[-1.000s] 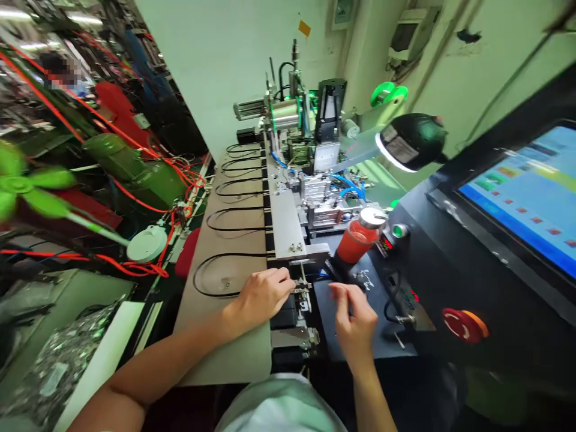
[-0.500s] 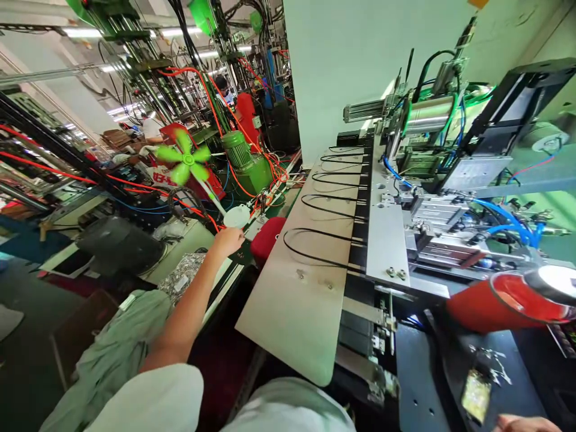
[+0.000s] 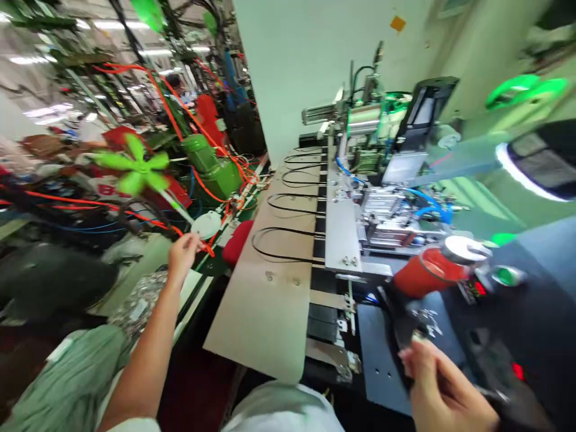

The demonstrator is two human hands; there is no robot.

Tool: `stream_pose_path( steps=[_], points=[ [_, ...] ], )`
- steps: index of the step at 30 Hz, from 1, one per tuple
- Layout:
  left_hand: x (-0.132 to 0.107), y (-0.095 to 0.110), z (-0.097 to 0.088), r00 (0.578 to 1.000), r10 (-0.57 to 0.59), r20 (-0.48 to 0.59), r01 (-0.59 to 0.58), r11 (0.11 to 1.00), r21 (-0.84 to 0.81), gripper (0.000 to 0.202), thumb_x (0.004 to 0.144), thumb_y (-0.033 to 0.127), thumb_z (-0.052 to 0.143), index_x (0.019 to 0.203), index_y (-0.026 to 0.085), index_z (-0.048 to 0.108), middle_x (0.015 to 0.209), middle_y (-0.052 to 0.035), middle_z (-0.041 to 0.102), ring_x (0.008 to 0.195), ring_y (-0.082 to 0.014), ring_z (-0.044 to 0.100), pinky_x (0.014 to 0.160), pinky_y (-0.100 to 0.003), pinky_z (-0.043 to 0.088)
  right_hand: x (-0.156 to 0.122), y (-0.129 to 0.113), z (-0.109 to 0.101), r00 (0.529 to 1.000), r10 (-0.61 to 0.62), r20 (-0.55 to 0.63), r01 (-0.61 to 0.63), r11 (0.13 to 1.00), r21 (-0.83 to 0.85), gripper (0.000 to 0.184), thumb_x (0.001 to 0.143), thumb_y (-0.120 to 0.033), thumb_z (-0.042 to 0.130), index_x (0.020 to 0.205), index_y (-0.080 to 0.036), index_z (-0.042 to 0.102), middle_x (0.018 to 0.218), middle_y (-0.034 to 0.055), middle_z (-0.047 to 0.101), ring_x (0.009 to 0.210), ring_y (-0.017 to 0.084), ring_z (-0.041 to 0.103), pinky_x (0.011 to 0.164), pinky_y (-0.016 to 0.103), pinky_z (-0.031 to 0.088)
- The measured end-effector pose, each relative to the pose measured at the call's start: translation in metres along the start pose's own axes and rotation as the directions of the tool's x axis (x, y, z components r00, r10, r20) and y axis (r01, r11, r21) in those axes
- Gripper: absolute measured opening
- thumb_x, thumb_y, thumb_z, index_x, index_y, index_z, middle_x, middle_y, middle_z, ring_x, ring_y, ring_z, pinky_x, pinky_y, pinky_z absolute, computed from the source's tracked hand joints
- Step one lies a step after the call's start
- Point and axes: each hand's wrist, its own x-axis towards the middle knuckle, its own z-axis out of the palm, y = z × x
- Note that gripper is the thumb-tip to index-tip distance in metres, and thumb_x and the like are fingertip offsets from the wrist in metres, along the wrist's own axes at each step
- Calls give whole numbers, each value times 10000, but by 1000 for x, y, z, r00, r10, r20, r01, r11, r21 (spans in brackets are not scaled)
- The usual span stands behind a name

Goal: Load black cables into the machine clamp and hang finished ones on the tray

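Observation:
My left hand (image 3: 183, 257) is raised out over the edge of the bench, its fingers loosely curled and nothing visible in them. It is nearest a white round fan base (image 3: 206, 225) and an orange cable (image 3: 198, 241). My right hand (image 3: 443, 384) is low over a dark blue mat (image 3: 380, 366), fingertips pinched together. A black object (image 3: 398, 330) lies next to those fingertips, and whether they hold anything small is hidden. Bright metal scraps (image 3: 427, 321) lie on the mat just above that hand.
A tan board (image 3: 265, 318) carries several black cord loops (image 3: 283, 249) against an automated assembly machine (image 3: 382, 210) with blue tubing. A red bottle with a silver lid (image 3: 429, 270) stands beside the mat. Beyond the bench are a green fan (image 3: 132, 171), a green motor (image 3: 211, 167) and a red seat (image 3: 236, 243).
My left hand has left the machine and moved out past the bench, towards the fan base. My right hand has shifted lower and closer to me, and the view has swung around.

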Motion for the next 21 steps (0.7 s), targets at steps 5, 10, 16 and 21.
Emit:
stream_pose_path(
  steps=[5,10,16,21],
  points=[
    [-13,124,5,960,272,-72,-273,843,-463,350,901,437,436,1017,166,625,940,-51,662,602,-98,543,562,-192,453,20,-46,14,980,-149,132,148,989,20,171,891,-290,604,1000,-199,700,923,76,697,781,203,648,712,329,523],
    [-97,238,15,500,765,406,-348,607,-715,213,886,295,534,888,168,705,735,-4,616,530,-77,553,515,-180,431,26,-67,16,953,-206,223,196,978,66,175,902,-246,587,1056,-225,669,1044,81,677,959,221,636,796,346,523],
    [-143,254,41,365,846,390,-375,516,-770,185,903,259,550,838,157,690,742,0,597,529,-68,556,553,-188,456,13,-71,31,962,-73,264,37,990,140,116,914,-259,568,891,-201,666,827,36,679,746,168,630,657,262,499],
    [-142,242,50,328,902,281,-563,426,-708,194,924,251,532,835,168,683,730,-6,594,649,-102,567,604,-198,435,16,-70,34,948,-40,317,-20,983,184,196,916,-262,546,756,-180,624,691,6,594,627,133,528,581,244,414]
  ],
)
